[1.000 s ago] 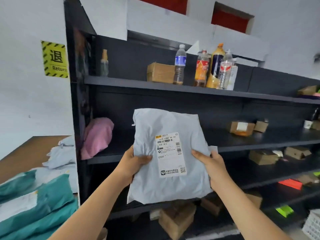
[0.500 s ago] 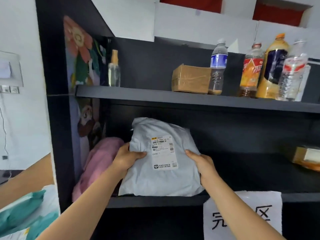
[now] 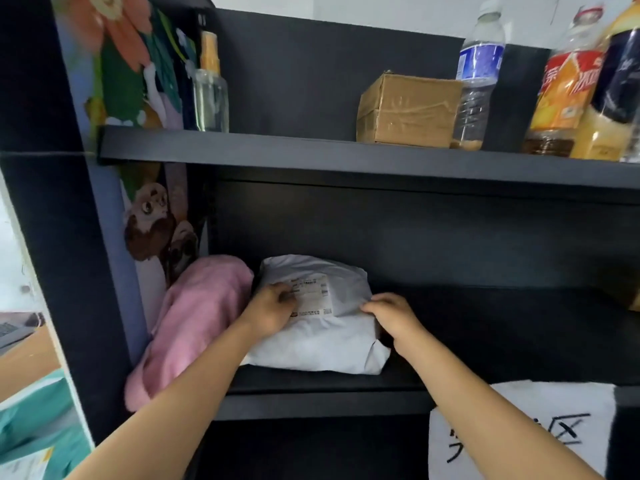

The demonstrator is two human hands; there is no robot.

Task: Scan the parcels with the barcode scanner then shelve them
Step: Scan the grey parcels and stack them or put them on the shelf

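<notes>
A grey poly-mailer parcel [image 3: 329,344] with a white shipping label lies on the middle black shelf [image 3: 311,400], tilted back toward the rear wall. My left hand [image 3: 273,308] rests on its label with fingers curled over the left part. At the parcel's right edge my right hand [image 3: 391,315] grips it with curled fingers. A pink soft parcel [image 3: 194,323] leans against the shelf's left wall, touching the grey one. No barcode scanner is in view.
The shelf above holds a spray bottle [image 3: 209,88], a cardboard box [image 3: 405,109], a water bottle [image 3: 479,74] and drink bottles [image 3: 568,88]. A white paper sign [image 3: 540,431] hangs on the shelf front at lower right. Teal mailers [image 3: 31,420] lie at lower left.
Both hands pushed the grey parcel from in front of the shelf onto the middle shelf beside the pink parcel, and it now lies tilted back. The camera moved closer.
</notes>
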